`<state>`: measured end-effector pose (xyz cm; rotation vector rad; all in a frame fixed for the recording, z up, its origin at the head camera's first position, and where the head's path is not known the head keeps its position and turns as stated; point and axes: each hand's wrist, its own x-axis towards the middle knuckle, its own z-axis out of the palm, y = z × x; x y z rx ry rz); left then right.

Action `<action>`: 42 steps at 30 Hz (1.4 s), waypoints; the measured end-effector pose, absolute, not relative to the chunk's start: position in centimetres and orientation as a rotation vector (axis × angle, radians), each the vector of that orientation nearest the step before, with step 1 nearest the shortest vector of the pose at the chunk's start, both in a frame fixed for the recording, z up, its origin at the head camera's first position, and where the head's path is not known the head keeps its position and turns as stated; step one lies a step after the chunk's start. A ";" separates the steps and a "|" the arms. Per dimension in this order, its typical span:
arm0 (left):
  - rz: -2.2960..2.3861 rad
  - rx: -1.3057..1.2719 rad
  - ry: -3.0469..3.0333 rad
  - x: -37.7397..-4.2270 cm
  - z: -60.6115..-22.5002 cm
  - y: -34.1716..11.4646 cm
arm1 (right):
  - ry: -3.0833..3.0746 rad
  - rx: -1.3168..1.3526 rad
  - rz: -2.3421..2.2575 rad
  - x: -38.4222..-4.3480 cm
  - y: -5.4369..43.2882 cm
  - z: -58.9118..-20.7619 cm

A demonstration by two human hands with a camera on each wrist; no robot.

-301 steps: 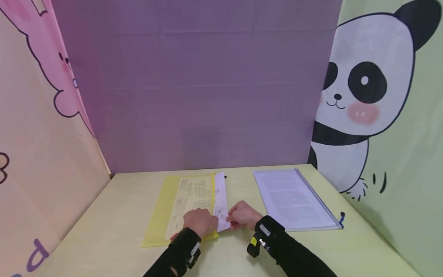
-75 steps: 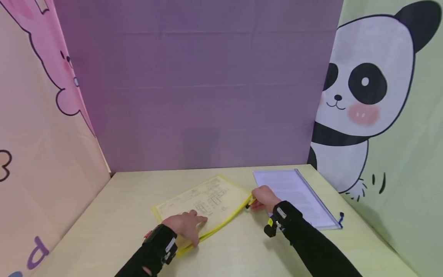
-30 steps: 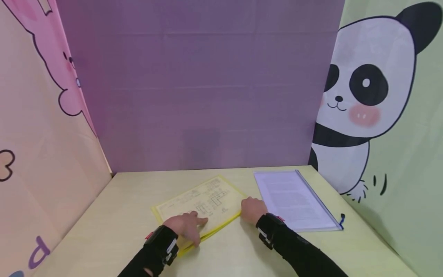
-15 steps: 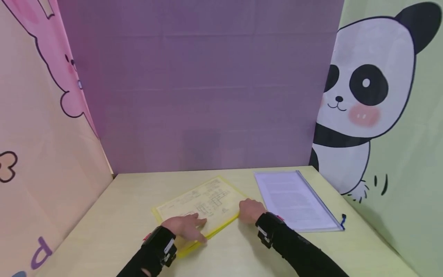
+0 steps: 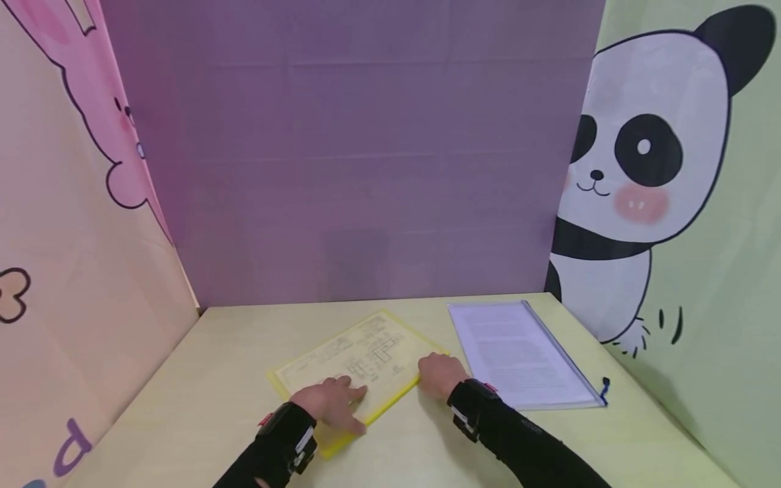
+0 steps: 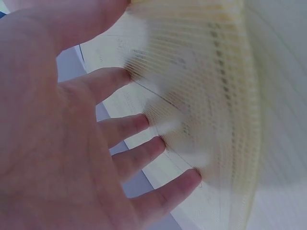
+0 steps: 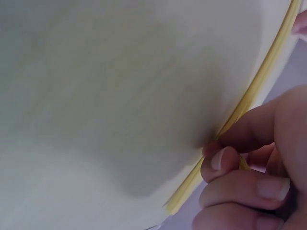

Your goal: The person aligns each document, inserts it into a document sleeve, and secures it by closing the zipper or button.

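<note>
A yellow mesh zip file pouch (image 5: pixel 390 339) lies slanted on the table with printed sheets showing through it. My left hand (image 5: pixel 332 401) rests on its near left part with fingers spread. In the left wrist view the fingertips (image 6: pixel 192 177) press on the mesh. At the right end of the pouch's near edge, my right hand (image 5: pixel 441 374) has its fingers curled in. The right wrist view shows thumb and forefinger pinching at the yellow zipper (image 7: pixel 189 184), and a bit of yellow shows between the fingers; the zipper pull is hidden.
A clear file folder (image 5: pixel 518 352) of printed sheets, with a dark spine along its right side and a blue tag (image 5: pixel 605 388), lies to the right on the pale wooden table (image 5: pixel 232 359). A purple panel (image 5: pixel 366 169) stands behind; printed curtains flank both sides.
The pouch has turned from upright to slanted over ten seconds. My right hand came from its right corner leftward along the zipper. Lately my left thumb shifted right along the near edge.
</note>
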<state>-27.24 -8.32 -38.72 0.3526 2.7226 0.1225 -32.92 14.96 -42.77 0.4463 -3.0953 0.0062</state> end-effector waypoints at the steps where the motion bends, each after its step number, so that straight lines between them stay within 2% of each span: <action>1: 0.111 0.352 2.724 -27.2 -38.7 -8.3 | -3.098 0.458 0.006 -32.7 14.7 -42.7; 15: 0.105 0.311 2.736 -27.0 -38.4 -7.6 | -3.065 0.599 -0.059 -30.8 13.4 -42.2; 30: 0.195 0.454 2.712 -27.1 -38.9 -6.3 | -2.985 0.518 -0.054 -33.3 15.2 -43.0; 42: 0.065 0.546 2.764 -26.4 -39.1 -4.9 | -2.996 0.487 -0.107 -34.5 15.3 -42.6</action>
